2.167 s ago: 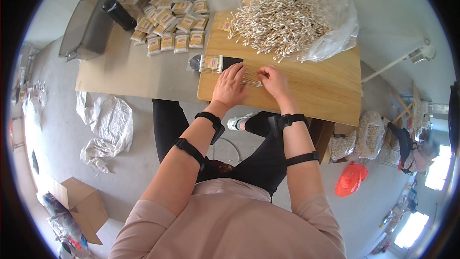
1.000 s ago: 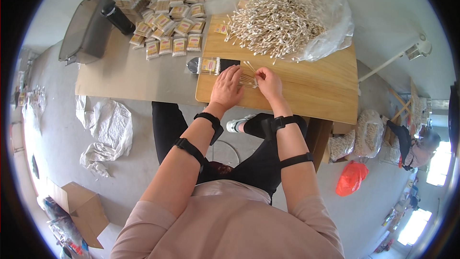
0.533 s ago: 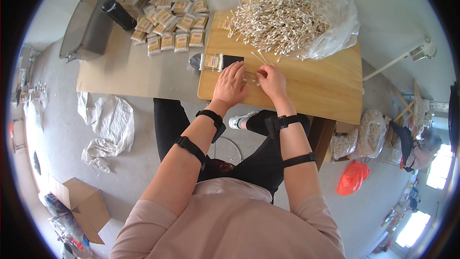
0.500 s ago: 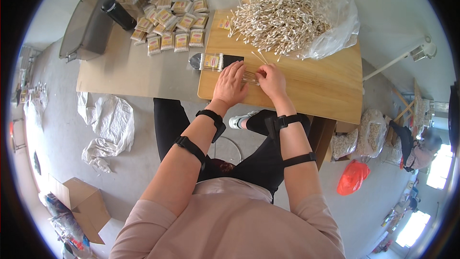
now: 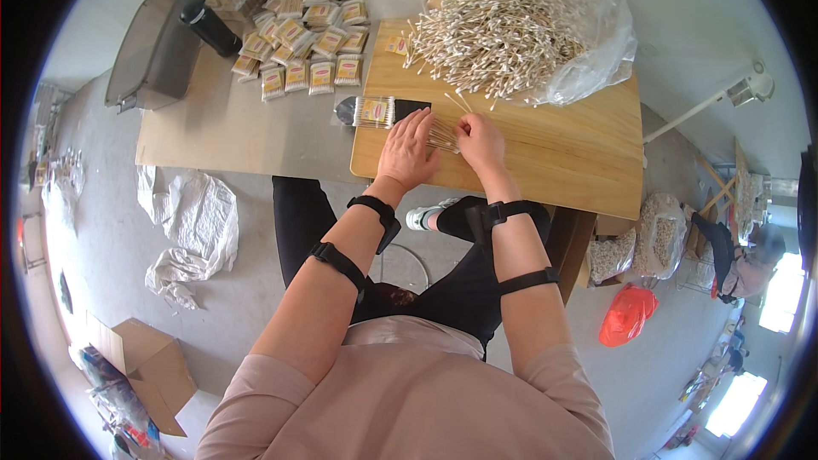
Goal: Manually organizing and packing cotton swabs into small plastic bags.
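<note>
Left hand [image 5: 409, 149] lies flat and right hand [image 5: 480, 140] pinches, both on a small bundle of cotton swabs [image 5: 442, 137] on the wooden table [image 5: 579, 153]; beyond, a filled swab packet [image 5: 375, 111], then the loose swab heap [image 5: 494, 34] on clear plastic

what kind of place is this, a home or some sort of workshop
Probably a small packing workshop. A heap of cotton swabs spills from a clear plastic bag on the wooden table, rows of filled small packets lie beside it, and sacks and cardboard boxes sit on the bare concrete floor.
</note>
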Motion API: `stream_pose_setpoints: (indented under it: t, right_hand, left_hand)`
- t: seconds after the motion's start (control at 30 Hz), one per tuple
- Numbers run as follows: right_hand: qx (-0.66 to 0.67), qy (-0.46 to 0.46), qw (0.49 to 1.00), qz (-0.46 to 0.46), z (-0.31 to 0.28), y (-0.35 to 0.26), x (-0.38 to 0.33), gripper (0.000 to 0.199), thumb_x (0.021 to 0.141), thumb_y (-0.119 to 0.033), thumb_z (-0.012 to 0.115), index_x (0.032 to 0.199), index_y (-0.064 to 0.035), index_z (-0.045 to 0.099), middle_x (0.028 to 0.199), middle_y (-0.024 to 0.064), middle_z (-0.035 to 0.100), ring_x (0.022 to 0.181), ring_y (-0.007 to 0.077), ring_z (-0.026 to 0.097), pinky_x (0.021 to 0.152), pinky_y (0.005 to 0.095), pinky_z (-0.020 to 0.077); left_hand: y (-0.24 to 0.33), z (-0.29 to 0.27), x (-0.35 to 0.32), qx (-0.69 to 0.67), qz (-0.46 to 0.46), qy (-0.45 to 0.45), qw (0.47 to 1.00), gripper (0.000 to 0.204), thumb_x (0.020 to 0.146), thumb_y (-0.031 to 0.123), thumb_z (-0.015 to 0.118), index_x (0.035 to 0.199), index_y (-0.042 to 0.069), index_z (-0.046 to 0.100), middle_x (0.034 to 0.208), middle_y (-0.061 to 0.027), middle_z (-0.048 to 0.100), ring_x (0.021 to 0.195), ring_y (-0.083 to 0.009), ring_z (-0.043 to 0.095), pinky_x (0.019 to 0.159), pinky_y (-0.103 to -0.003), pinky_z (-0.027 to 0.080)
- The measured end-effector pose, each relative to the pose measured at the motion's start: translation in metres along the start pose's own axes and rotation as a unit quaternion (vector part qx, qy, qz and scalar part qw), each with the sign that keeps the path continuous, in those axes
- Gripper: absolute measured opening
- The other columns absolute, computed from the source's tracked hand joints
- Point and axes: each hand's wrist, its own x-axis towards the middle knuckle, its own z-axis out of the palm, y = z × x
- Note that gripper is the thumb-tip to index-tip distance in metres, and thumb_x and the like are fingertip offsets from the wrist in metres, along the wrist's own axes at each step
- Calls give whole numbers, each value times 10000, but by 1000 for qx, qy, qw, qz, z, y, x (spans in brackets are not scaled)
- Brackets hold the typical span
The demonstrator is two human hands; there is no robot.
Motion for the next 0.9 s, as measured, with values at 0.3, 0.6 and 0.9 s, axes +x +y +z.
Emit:
stream_pose_setpoints:
  t: [0.3,0.6,0.9]
  right_hand:
    - [-26,126,991,35,0,4,11,115,802,-152,703,885,-98,644,890,88,624,812,299,639,698,408,515]
    - [58,20,996,-58,3,10,8,94,799,-120,687,887,-95,666,872,77,636,802,283,640,696,399,512]
    - [-82,105,983,-128,9,1,-55,542,862,-178,627,1341,-5,441,1349,198,489,1269,372,449,1057,472,351]
  left_hand:
    - [1,-3,1,13,16,-10,1000,629,792,215,605,1374,61,423,1422,-102,461,1345,-266,398,1128,-409,303]
    - [1,1,3,11,16,-19,1000,672,800,236,606,1412,74,383,1466,-104,408,1376,-261,357,1157,-415,265]
    - [-2,5,1,61,8,-50,997,711,836,310,573,1464,86,326,1525,-113,331,1421,-252,288,1181,-418,201]
